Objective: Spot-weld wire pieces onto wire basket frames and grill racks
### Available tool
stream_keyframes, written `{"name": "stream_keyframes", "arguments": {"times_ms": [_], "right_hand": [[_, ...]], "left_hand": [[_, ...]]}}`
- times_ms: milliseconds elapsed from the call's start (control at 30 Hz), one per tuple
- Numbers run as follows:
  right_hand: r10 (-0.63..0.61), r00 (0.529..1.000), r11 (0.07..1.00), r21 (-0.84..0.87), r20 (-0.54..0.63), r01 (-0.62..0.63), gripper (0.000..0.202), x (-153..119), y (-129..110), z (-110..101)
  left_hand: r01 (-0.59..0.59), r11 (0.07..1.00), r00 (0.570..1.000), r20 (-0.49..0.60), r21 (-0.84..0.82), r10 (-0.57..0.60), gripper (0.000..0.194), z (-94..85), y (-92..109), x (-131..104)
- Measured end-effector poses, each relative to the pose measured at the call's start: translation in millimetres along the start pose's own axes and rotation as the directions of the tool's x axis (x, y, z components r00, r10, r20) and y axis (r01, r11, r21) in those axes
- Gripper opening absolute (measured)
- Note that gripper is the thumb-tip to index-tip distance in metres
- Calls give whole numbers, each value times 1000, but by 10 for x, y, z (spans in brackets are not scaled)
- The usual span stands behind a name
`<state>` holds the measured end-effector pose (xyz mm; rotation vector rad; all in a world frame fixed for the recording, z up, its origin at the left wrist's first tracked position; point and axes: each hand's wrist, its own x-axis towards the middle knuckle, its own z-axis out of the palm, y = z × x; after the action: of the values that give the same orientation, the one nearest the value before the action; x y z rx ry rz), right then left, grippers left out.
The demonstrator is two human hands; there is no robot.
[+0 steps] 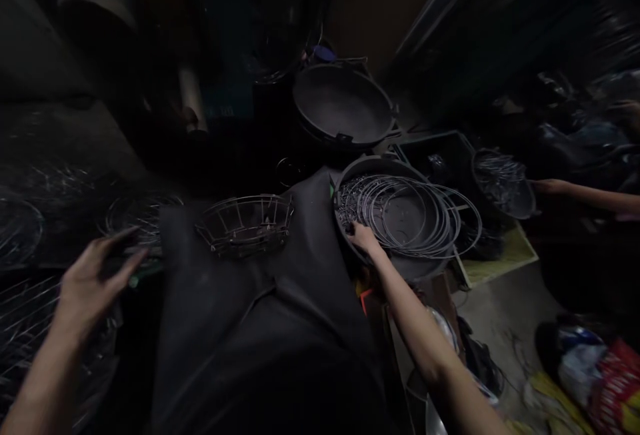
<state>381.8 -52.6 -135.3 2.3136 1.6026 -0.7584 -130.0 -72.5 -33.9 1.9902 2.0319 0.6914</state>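
Observation:
On the dark cloth (260, 328) over my lap rests a wire basket-like frame (250, 242), with a round rim and upright wires. My left hand (93, 282) is raised to the left of it, thumb and fingers spread and nothing held. Beside my lap, my right hand (365, 238) reaches into a round dark tub (400, 268). Its fingers are bent together among small metal pieces (350, 196); what they pinch, if anything, is too small to make out. A bundle of wire rings (445, 222) lies across the tub, just right of that hand.
Behind the tub stands a second round dark pan (343, 102). At right, another person's hand (550, 186) is at a bowl of metal pieces (503, 178), near a yellow-sided crate (500, 265). Wire frames (30, 315) are piled at left. Bags (610, 375) lie at lower right.

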Motion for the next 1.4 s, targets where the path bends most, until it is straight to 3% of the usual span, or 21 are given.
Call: {"name": "stream_keyframes", "arguments": {"times_ms": [100,167,367,467,567,633,700,767,833,967,1067,1200,1333,1400], "right_hand": [[36,999,999,-35,26,-35,33,60,-20,58],[77,997,996,-52,-7,-78,34,51,37,-13],[33,994,996,-73,-104,-41,26,-191,164,-265],[-10,982,998,-59,-186,-1,27,-278,82,-277],[118,938,986,153,-327,-70,22,-387,-95,-334],[203,911,930,360,-358,-66,19,-531,-289,-420],[195,922,815,579,-333,36,22,-711,-549,-510],[98,963,626,768,-253,138,29,-872,-846,-568],[-44,988,453,879,-145,149,38,-973,-1131,-586],[-227,972,318,938,-67,139,42,-995,-1502,-540],[-253,964,288,946,-78,152,42,-945,-1573,-489],[-197,978,265,957,-69,121,42,-918,-1494,-442],[-177,983,180,981,-44,77,38,-962,-1437,-425],[-202,979,120,991,-29,54,35,-988,-1472,-429]], "left_hand": [[-52,993,997,55,-105,59,47,252,73,63],[-48,991,995,76,-127,58,44,307,85,19],[224,958,974,75,-178,-214,35,111,67,-193],[117,962,988,125,-246,-88,48,86,203,-139],[-105,966,963,217,-237,158,70,175,427,19],[-237,949,919,269,-208,288,82,260,585,127],[-297,936,889,303,-188,343,91,344,710,214],[-300,937,879,330,-177,344,98,420,786,284],[-298,941,873,352,-160,337,100,489,822,344],[-310,944,873,360,-113,329,100,624,872,442],[-296,952,878,370,-82,305,93,703,932,497],[-242,965,894,362,-107,264,71,692,965,513],[-205,929,922,258,-307,288,57,647,784,453],[-146,914,928,269,-380,259,56,668,625,411]]}}
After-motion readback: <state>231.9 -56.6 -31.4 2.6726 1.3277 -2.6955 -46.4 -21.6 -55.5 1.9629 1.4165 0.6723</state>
